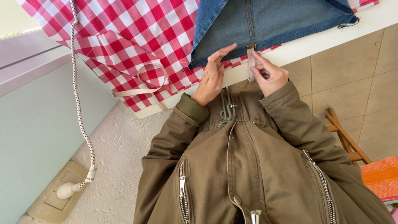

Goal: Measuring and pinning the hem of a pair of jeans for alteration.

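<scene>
Denim hem [232, 54] under both hands' fingers [222, 53]

We lose the denim piece [265, 25] and checked cloth [137, 37] past the top edge. The cloth hides most of the counter [331, 39], and the orange towel [383, 176] runs off right.

Worktop [331, 39]: bare white strip along the near edge to the right of the right hand [268, 74]; passage there is unobstructed. Denim fabric [269, 25] covers the surface directly beyond both hands. Red checked cloth [137, 37] blocks the left side, overhanging the edge, with a beige tape loop [145, 85] lying on it. Left hand [212, 76] rests flat at the denim's edge, just beside the right; the gap between them is narrow. A dotted cord [78, 112] hangs at far left, clear of the hands.
</scene>
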